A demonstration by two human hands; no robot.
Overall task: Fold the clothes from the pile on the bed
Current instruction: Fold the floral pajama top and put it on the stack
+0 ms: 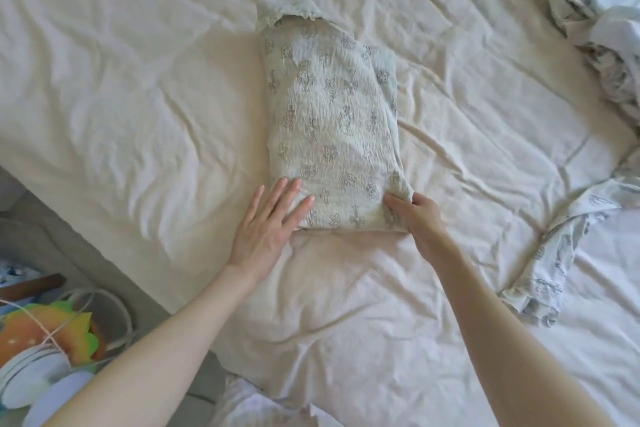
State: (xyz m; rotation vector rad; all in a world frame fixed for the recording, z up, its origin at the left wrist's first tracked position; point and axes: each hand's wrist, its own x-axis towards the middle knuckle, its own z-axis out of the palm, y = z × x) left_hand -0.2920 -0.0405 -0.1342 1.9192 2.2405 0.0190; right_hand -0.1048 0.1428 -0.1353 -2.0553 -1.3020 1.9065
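A printed garment [329, 128], pale and marked with small cross motifs, is laid as a narrow folded strip at the centre of the bed [138, 87], its long axis running from 12 o'clock to 6 o'clock. A frilled hem protrudes at the 12 o'clock end.

The left hand [266, 225] is laid flat on the 7 o'clock corner of the strip, fingers [289, 192] straight and slightly spread, pressing the cloth onto the bed. The right hand [419, 215] is placed at the 5 o'clock corner, where a bunch of the folded edge is pinched between thumb and curled fingers.

The fabric is judged to be thin, light and crinkled, with no stiffness; it is expected to sag and to slip out of its fold if lifted at one point only. Hold is best taken at both corners of the 6 o'clock edge, all layers being pinched together, so that the end can be carried toward 12 o'clock.

Further unfolded clothes of similar print [547, 253] are heaped from 1 o'clock to 4 o'clock.
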